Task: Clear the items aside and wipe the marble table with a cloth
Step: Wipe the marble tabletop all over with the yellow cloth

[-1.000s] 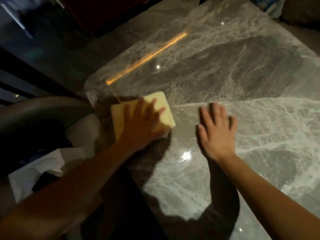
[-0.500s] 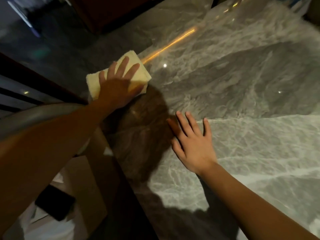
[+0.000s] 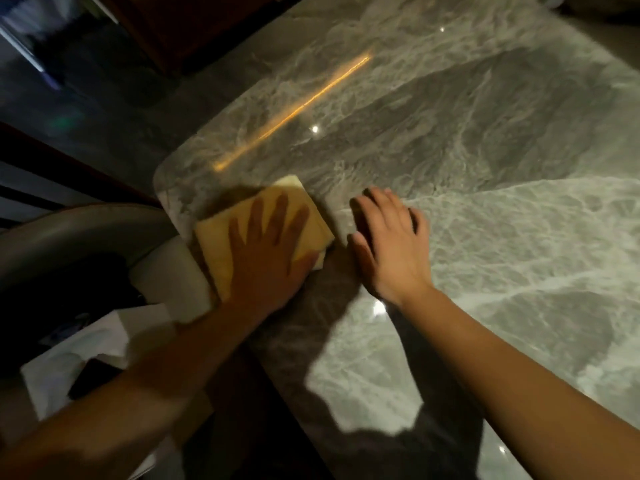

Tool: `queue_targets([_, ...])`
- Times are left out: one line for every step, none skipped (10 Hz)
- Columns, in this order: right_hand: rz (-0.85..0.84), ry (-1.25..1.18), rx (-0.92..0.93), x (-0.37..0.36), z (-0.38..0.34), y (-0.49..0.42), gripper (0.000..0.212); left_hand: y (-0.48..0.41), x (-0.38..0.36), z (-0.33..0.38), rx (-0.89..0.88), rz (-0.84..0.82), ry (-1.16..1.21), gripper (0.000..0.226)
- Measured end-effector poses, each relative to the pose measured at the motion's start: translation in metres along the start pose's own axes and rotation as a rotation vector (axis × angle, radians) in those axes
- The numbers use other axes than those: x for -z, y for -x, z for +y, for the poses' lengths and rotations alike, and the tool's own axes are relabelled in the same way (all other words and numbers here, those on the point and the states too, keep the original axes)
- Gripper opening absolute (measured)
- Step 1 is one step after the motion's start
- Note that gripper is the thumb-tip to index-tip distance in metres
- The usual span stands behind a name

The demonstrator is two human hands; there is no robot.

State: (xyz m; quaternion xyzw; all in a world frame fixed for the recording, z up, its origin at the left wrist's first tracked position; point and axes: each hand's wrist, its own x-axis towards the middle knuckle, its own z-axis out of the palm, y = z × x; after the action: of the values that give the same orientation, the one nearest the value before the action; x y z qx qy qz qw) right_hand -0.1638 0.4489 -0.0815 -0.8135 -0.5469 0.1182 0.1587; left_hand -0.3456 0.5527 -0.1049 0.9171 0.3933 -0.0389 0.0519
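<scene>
A folded yellow cloth [image 3: 221, 247] lies flat on the grey marble table [image 3: 485, 202], close to its left edge and near the rounded far-left corner. My left hand [image 3: 270, 247] presses down on the cloth with fingers spread and straight. My right hand [image 3: 388, 244] rests flat on the bare marble just to the right of the cloth, with its fingers slightly bent and nothing in it.
A curved grey chair back [image 3: 69, 237] and a white cushion [image 3: 173, 275] stand against the table's left edge. White paper or tissue [image 3: 76, 362] with a dark flat object [image 3: 93, 375] lies below them. Dark floor lies beyond the far edge.
My left hand has drawn the cloth back from the far-left corner toward me along the left edge. The right hand stays flat on the marble beside it.
</scene>
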Motion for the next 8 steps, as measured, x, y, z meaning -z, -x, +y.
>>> queue_targets([-0.012,0.048,-0.065,0.02,0.037,0.034,0.05,0.036,-0.006,0.044,0.108,0.01,0.018,0.064])
queue_targets([-0.082,0.083,-0.111,0.028,0.073,0.082,0.053,0.061,-0.009,0.084,0.142,-0.022,0.064,0.063])
queue_targets([-0.133,0.11,-0.157,0.031,0.095,0.119,0.057,0.076,-0.002,0.135,0.121,0.007,0.198,0.057])
queue_targets([-0.09,0.105,-0.212,0.044,0.11,0.144,0.056,0.079,0.004,0.165,0.106,-0.213,0.515,0.051])
queue_targets([-0.084,0.126,-0.261,0.054,0.135,0.17,0.055,0.079,-0.013,0.134,-0.565,-0.176,0.957,0.045])
queue_targets([-0.123,0.18,-0.3,0.05,0.156,0.192,0.058,0.065,-0.015,0.107,-0.678,0.059,-0.103,0.052])
queue_targets([-0.095,0.211,-0.309,0.041,0.16,0.194,0.058,0.055,-0.013,0.105,-0.666,0.047,-0.012,0.056])
queue_targets([-0.076,0.198,-0.304,0.041,0.159,0.194,0.058,0.035,-0.008,0.11,-0.5,0.001,-0.027,0.055])
